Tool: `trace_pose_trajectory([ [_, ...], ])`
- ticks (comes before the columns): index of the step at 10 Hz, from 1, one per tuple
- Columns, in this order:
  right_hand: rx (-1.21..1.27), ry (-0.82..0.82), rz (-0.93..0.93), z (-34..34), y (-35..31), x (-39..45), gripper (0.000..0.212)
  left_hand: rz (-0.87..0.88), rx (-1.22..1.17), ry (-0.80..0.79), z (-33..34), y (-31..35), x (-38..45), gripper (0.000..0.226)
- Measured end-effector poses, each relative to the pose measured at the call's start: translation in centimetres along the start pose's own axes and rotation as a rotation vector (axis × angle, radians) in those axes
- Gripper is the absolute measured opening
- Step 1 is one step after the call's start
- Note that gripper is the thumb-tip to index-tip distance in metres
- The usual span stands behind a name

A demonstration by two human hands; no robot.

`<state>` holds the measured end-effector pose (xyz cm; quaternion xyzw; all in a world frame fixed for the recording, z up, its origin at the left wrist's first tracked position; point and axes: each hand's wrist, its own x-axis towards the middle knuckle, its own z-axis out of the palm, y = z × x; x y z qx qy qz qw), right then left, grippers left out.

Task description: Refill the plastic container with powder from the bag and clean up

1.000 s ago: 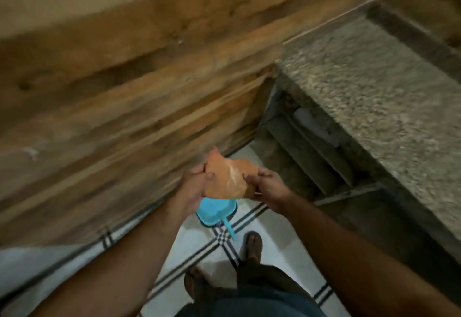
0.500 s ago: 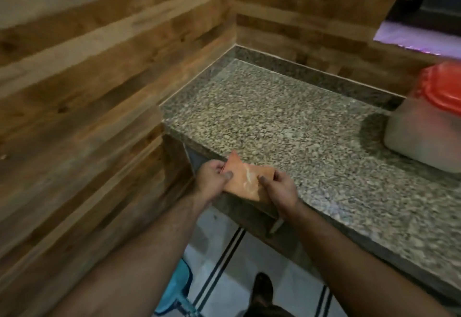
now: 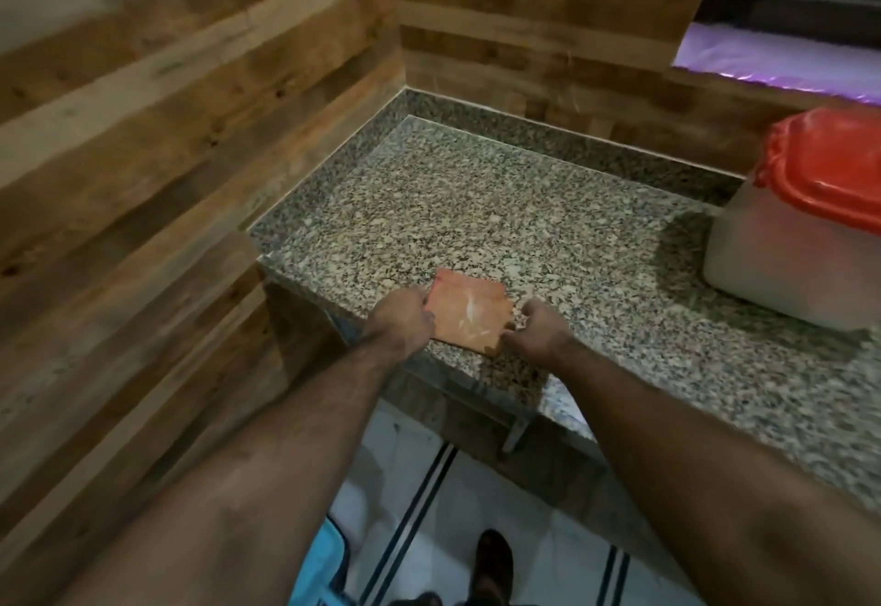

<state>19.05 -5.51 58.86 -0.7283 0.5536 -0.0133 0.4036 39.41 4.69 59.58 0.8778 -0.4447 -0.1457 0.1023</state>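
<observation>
Both hands are holding a flat, folded orange plastic bag [image 3: 469, 317] down near the front edge of the speckled grey stone counter [image 3: 476, 205]. The left hand [image 3: 403, 319] is pinching the bag's left side with curled fingers. The right hand [image 3: 536, 334] is pinching its right side the same way. The bag is looking thin and flat, so it is probably empty now.

The big see-through plastic container with the red lid [image 3: 801, 233] is sitting well apart on the right side of the counter. Its lid is on, so the filling part seems done and this looks like the tidy-up part.

To do this step well, the person should be keeping the bag flat and pressing it smooth, so no leftover powder is puffing out. Folding slowly is better than folding fast. The open end should be tucked in, not pointing at the floor. The bag is very close to the counter edge, so it could be slipping off; sliding it a little further in would help.

Down below, by the wooden plank wall [image 3: 167, 176], a bit of a light blue plastic thing [image 3: 317, 567] is showing on the tiled floor, but I cannot tell what it is.
</observation>
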Motion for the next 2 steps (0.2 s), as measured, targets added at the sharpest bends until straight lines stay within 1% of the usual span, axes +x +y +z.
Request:
trace_pose_trajectory([
  [1,-0.193,0.045,-0.019,-1.2,2.4,-2.1,0.073,0.057,-0.039,-0.025,0.9,1.2,-1.1,0.031],
  [2,-0.323,0.142,0.009,-2.5,4.6,-4.6,0.073,0.134,-0.022,-0.047,1.6,2.5,-2.9,0.042],
])
